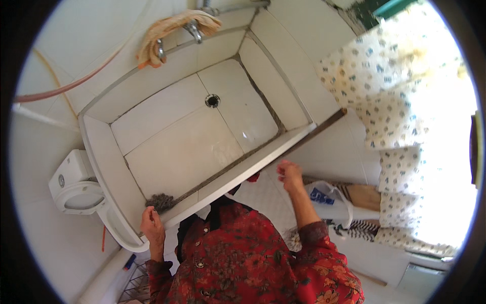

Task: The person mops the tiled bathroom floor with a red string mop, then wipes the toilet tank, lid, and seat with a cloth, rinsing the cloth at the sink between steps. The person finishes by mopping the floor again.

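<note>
Before me is a white-tiled basin (171,133) with a dark round drain (212,100) and dark grout along its seams. A grey scouring pad of wiry mesh (160,202) sits in its near left corner. My left hand (153,227) is at that corner with bent fingers right beside the pad; whether they grip it I cannot tell. Outside the front rim (243,179), my right hand (291,175) hangs with loosely curled fingers and nothing visible in them. Close to it, a dark wooden strip (319,131) runs along the rim's outer side.
An orange-tan cloth (167,32) drapes over the taps (194,32) at the back wall. A reddish hose (79,81) curves in from the left, above a white toilet (81,195). Right of me are a white plastic bag (330,201) and a patterned curtain (395,91).
</note>
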Available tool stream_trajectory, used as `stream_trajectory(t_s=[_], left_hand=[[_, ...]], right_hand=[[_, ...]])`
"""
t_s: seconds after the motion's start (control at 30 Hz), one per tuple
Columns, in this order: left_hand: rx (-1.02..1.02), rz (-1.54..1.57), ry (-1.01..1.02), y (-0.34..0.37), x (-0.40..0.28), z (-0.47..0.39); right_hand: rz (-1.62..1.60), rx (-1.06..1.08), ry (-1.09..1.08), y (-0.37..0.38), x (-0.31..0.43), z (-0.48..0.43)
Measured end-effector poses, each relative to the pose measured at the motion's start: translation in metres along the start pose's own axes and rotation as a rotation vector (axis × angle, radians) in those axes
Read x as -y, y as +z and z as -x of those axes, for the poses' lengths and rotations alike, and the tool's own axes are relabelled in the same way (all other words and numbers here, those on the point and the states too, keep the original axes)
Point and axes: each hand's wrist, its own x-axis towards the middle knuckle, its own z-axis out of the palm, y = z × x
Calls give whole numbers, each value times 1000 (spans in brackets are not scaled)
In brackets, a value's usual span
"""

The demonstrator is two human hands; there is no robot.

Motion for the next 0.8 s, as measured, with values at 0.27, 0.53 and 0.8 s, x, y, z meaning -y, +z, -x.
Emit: stream_trajectory(t_s=[0.27, 0.53, 0.8], left_hand=[[226, 89, -76, -10, -1, -4], [237, 124, 16, -13, 7, -2], [76, 257, 679, -20, -18, 37]], right_hand=[[137, -165, -319, -44, 39, -93], [347, -26, -562, -40, 0, -104], [701, 347, -937, 17, -204, 47]])
